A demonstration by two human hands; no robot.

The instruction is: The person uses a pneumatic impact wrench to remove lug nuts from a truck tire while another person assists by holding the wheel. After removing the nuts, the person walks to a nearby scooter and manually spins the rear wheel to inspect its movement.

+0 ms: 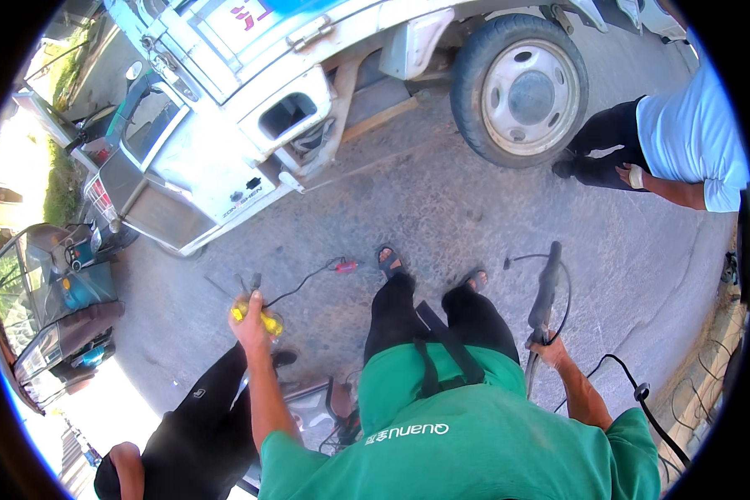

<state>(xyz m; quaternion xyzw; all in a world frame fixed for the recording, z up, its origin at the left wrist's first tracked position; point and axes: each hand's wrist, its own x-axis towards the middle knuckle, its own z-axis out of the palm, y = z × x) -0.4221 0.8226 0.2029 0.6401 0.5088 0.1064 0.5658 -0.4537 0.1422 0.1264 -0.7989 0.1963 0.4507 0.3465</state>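
Between left hand (248, 323) and vehicle edge (246, 206) lies pavement (225, 257)

You are outdoors, in a paved yard or at a roadside; which of the two cannot be told. Rough, stained grey ground (442, 204) spreads around you in bright daylight. A white cargo vehicle (196, 171) stands ahead of you, its wheel (521, 96) resting on the paving. A canopied vehicle (62, 325) stands to your left, with greenery (62, 179) beyond, all marking an open-air place for vehicles.
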